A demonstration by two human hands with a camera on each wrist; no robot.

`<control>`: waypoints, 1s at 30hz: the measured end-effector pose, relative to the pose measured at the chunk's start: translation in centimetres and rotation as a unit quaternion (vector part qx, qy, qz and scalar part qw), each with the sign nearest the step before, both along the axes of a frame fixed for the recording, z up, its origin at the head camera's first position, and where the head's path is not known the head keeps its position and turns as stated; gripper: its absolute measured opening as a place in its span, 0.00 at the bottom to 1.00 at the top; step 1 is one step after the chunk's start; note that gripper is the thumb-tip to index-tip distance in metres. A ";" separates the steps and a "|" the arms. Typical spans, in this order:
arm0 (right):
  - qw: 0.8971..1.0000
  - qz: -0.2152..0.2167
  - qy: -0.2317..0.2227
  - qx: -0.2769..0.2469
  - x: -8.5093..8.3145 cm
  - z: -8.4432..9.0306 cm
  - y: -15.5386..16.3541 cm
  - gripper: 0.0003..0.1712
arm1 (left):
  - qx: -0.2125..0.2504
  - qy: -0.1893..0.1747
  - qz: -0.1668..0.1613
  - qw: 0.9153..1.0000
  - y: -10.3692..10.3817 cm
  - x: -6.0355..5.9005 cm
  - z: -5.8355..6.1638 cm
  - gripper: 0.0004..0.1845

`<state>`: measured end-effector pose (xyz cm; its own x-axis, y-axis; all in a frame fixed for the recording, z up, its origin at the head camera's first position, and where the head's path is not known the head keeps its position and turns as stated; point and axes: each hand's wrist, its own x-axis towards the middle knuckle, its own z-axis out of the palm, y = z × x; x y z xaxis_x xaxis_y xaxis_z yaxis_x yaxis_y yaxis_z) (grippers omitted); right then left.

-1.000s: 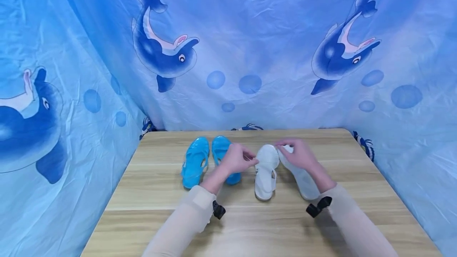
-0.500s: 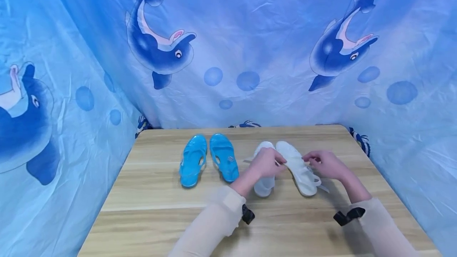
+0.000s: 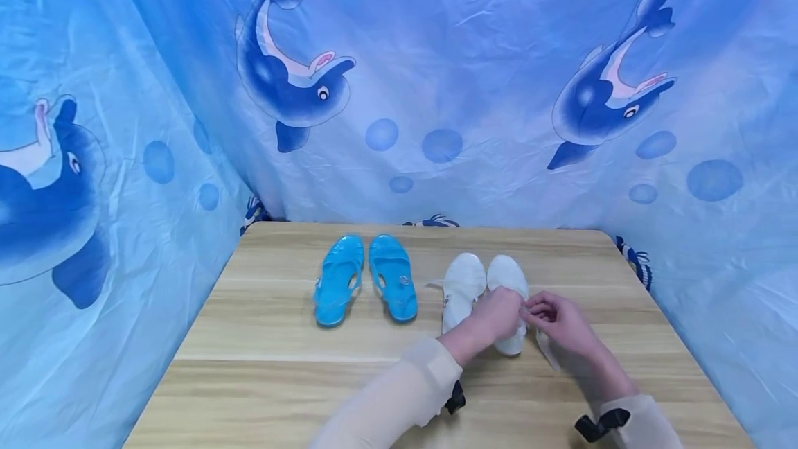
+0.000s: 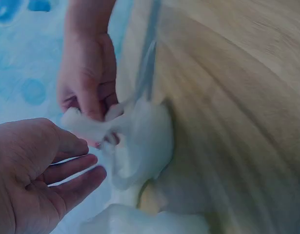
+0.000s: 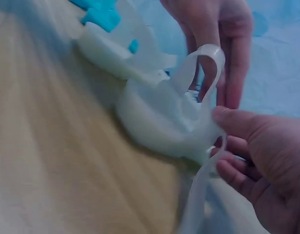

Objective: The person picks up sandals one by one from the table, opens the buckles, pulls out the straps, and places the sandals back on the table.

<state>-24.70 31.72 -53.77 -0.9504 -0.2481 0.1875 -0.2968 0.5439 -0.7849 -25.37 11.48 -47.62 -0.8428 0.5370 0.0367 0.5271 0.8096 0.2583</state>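
Note:
Two white sandals lie side by side on the wooden table: the left white sandal [image 3: 464, 276] and the right white sandal [image 3: 508, 274]. My right hand [image 3: 561, 321] pinches the strap [image 5: 201, 180] of the right one between thumb and fingers, at its outer side. My left hand [image 3: 499, 314] reaches over that same sandal from the left and hides part of its middle. In the left wrist view, the left hand [image 4: 47, 170] has its fingers nearly straight, tips close beside the strap. A loose strap end trails down toward the table at the right.
A pair of blue sandals, the left blue sandal [image 3: 339, 279] and the right blue sandal [image 3: 393, 276], lies on the table [image 3: 280, 380] to the left. Behind the table's far edge hangs a blue curtain [image 3: 399, 89] printed with dolphins.
Both hands have moved from the left white sandal's toe area to the right white sandal's strap. The right white sandal has turned straighter, now nearly parallel to the left one.

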 end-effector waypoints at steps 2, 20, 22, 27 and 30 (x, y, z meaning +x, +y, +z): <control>1.000 0.001 0.005 -0.027 0.2 -0.5 -0.1 0.10 | -0.014 0.009 -0.001 1.000 0.3 0.0 -0.3 0.13; 0.991 -0.087 0.045 -0.094 1.5 -3.0 -1.0 0.05 | 0.005 -0.025 -0.006 1.000 0.7 -2.1 -1.1 0.06; 0.989 -0.086 0.062 -0.101 1.6 -3.3 -0.9 0.04 | 0.015 -0.027 -0.015 0.999 0.6 -2.4 -1.3 0.07; 0.987 -0.090 0.079 -0.108 2.0 -3.6 -0.7 0.06 | 0.029 -0.029 -0.035 0.999 0.6 -2.9 -1.7 0.06; 0.985 -0.099 0.085 -0.116 2.2 -3.2 -0.9 0.06 | 0.042 -0.037 -0.036 0.998 0.7 -3.0 -1.9 0.06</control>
<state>-22.47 30.81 -56.98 -0.9257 0.0068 0.3781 -0.3411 0.4170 -0.8425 -28.37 12.16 -49.49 -0.8039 0.5943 0.0231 0.5603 0.7438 0.3644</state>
